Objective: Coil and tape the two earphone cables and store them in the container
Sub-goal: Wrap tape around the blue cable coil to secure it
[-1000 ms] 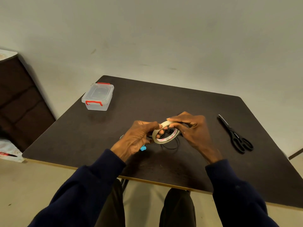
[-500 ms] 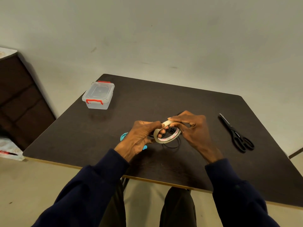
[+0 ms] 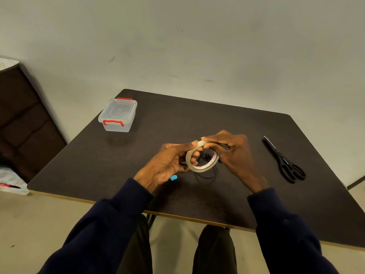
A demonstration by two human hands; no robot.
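Earphone cable (image 3: 206, 156) loops under tape roll (image 3: 199, 169) gripped by left hand (image 3: 167, 162) and right hand (image 3: 235, 153), over dark table (image 3: 197, 115) by pale wall (image 3: 217, 46).

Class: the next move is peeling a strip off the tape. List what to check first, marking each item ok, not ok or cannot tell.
1. Tape roll held, with left hand and right hand each keeping a grip on it: ok.
2. Tape's loose end found under the right hand: cannot tell.
3. Black cable lying looped on the table below the roll: ok.
4. Scissors free on the table, right of the hands: ok.
5. Container open for storing: not ok, lid on.
6. Second cable coiled: cannot tell, only a blue piece shows by the left hand.
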